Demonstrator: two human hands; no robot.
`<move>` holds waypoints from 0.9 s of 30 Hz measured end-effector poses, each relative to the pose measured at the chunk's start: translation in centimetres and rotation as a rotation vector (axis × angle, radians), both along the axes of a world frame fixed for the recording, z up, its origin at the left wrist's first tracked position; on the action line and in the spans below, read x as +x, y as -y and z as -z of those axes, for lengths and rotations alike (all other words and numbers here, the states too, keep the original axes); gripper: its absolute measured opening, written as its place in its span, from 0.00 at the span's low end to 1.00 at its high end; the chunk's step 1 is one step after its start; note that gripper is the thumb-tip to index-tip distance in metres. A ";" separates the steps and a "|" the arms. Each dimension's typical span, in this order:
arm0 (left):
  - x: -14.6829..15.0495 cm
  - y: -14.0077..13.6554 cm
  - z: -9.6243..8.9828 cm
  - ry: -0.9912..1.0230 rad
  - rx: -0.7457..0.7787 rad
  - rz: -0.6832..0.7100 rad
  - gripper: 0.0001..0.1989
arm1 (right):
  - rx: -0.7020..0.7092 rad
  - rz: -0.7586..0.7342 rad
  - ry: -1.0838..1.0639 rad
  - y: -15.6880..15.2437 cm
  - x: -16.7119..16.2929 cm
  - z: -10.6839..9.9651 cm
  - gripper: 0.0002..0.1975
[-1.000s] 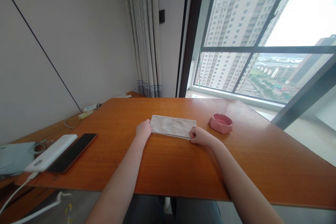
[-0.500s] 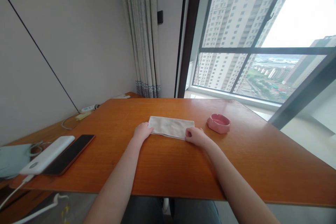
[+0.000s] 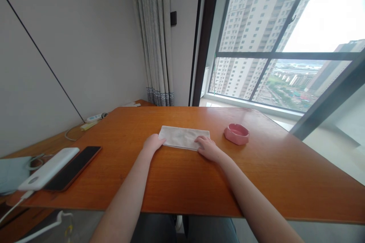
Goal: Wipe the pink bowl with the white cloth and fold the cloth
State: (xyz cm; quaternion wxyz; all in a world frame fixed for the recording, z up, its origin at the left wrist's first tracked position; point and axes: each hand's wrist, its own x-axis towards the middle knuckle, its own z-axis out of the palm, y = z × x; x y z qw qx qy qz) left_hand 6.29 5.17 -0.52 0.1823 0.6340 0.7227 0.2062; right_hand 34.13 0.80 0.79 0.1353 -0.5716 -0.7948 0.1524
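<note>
A folded white cloth point(image 3: 181, 137) lies flat on the wooden table as a long narrow strip. My left hand point(image 3: 152, 143) is closed at the cloth's left end, the thumb at its near corner and the fingers along the edge, partly hidden. At the other end, my right hand point(image 3: 208, 148) rests with its fingers stretched out and a little apart on the cloth's near right part. Just right of that hand stands a pink faceted ashtray point(image 3: 237, 134), apart from the cloth.
On the table's left side lie a white power bank point(image 3: 49, 169) with a cable plugged in and a dark phone point(image 3: 74, 169) beside it. Behind them a power strip point(image 3: 95, 118) sits near the wall. A grey curtain point(image 3: 158, 45) hangs behind the table, left of a large window.
My right hand has gone from curled fingers at the cloth's near right corner to outstretched fingers on top of it. The left hand stays at the left end.
</note>
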 end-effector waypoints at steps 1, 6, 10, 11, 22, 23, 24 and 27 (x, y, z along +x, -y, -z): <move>0.2 0.0 0.0 0.004 -0.002 0.011 0.11 | 0.001 -0.004 -0.002 0.0 0.1 0.0 0.22; 1.1 0.2 -1.1 0.050 0.129 -0.002 0.06 | 0.055 -0.026 -0.061 -0.2 -0.1 0.7 0.20; 1.5 1.1 -2.6 0.158 0.479 -0.179 0.07 | 0.114 -0.113 -0.139 0.0 -2.1 1.6 0.19; 1.8 1.4 -2.9 0.209 0.582 -0.193 0.07 | 0.119 -0.147 -0.146 0.2 -2.8 1.8 0.20; 8.5 3.4 -1.2 0.148 0.422 0.534 0.05 | 0.139 -0.293 -0.209 1.3 -4.6 1.4 0.16; 8.5 3.4 -1.1 0.147 0.406 0.532 0.05 | 0.126 -0.266 -0.233 1.1 -4.3 1.2 0.13; 8.4 3.3 -1.0 0.146 0.390 0.525 0.04 | 0.115 -0.216 -0.264 1.0 -4.0 1.0 0.12; 8.1 3.4 -0.6 0.138 0.340 0.555 0.03 | 0.088 0.025 -0.327 0.3 -3.1 0.6 0.11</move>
